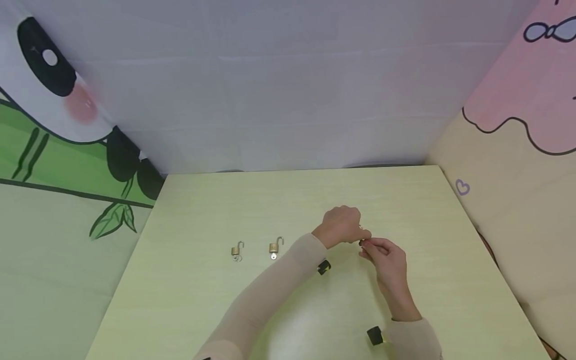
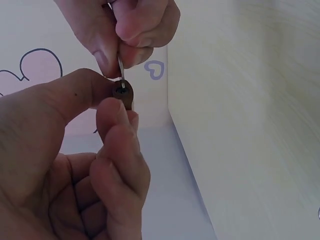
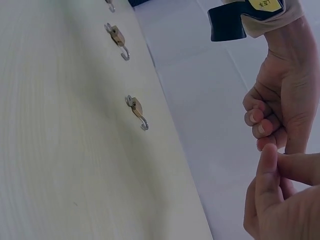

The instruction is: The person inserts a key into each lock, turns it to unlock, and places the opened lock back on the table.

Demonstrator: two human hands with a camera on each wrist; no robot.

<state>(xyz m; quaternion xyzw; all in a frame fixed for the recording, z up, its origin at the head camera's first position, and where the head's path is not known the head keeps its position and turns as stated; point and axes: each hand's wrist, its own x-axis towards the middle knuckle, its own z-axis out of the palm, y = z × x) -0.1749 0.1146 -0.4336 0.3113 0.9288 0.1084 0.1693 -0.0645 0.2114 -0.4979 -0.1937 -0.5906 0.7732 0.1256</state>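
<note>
Over the table, both hands meet fingertip to fingertip. My left hand [image 1: 340, 225] pinches a small brass padlock [image 2: 127, 98] between thumb and fingers, its keyhole end facing up in the left wrist view. Most of the padlock body and its shackle are hidden by the fingers. From the other side my right hand [image 1: 391, 262] pinches a thin silver key [image 2: 120, 67], whose tip is right at the keyhole. In the right wrist view the fingertips of the right hand [image 3: 280, 187] hide both padlock and key.
On the table [image 1: 193, 215] lie two brass padlocks, one farther left [image 1: 235, 251] and one nearer the left arm [image 1: 273, 248], with shackles swung open and keys attached. The right wrist view shows a third padlock [image 3: 110, 5] at its top edge. Cloth walls [image 1: 288, 100] enclose the table.
</note>
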